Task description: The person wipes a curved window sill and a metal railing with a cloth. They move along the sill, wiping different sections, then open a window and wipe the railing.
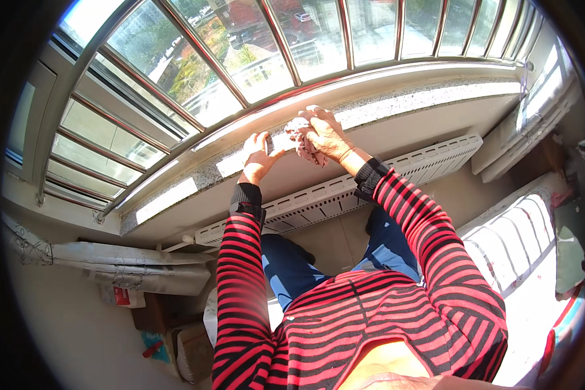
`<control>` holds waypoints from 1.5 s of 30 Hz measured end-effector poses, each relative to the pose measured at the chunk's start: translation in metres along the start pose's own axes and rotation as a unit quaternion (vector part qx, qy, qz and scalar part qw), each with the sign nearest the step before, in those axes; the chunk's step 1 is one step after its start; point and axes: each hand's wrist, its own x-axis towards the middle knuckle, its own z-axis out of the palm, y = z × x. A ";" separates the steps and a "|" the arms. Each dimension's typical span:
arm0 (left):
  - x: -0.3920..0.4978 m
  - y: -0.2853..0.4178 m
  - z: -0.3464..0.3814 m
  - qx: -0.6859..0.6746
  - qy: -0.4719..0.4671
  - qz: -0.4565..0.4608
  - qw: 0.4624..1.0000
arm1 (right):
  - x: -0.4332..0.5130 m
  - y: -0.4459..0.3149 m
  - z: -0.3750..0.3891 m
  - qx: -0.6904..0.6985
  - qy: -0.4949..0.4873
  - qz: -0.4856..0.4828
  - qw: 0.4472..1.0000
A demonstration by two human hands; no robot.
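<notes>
A crumpled pinkish cloth (302, 139) is bunched in my right hand (330, 134), over the speckled stone windowsill (399, 108). Part of the cloth hangs past the sill's front edge. To the left of it, my left hand (257, 158) rests at the sill with its fingers and thumb apart, holding nothing. A short gap separates that hand from the cloth. Bright patches of sunlight fall across the sill and both hands. My right palm and the underside of the cloth are hidden.
Metal guard bars (280, 41) stand behind the sill, in front of the window glass. Below runs a white radiator (317, 202). Curtains hang gathered at the left (141, 265) and right (521, 131). A sunlit bed (512, 243) lies to my right, and a cardboard box (195, 348) stands lower left.
</notes>
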 end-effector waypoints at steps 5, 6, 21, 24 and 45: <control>-0.003 0.014 -0.005 0.033 -0.068 -0.008 0.997 | 0.004 -0.041 0.007 -0.136 -0.178 0.023 0.974; -0.005 0.018 -0.006 0.063 -0.078 -0.006 0.995 | 0.006 -0.045 0.010 -0.175 -0.215 0.079 0.958; -0.003 0.031 -0.012 0.170 -0.145 -0.042 0.974 | -0.032 0.103 -0.123 -0.331 0.073 0.162 0.927; -0.003 0.030 -0.010 0.169 -0.133 -0.047 0.975 | -0.022 0.078 -0.065 -0.346 0.135 0.182 0.911; -0.003 0.018 0.003 0.194 -0.103 -0.046 0.974 | -0.028 0.097 -0.083 -0.328 0.189 0.165 0.911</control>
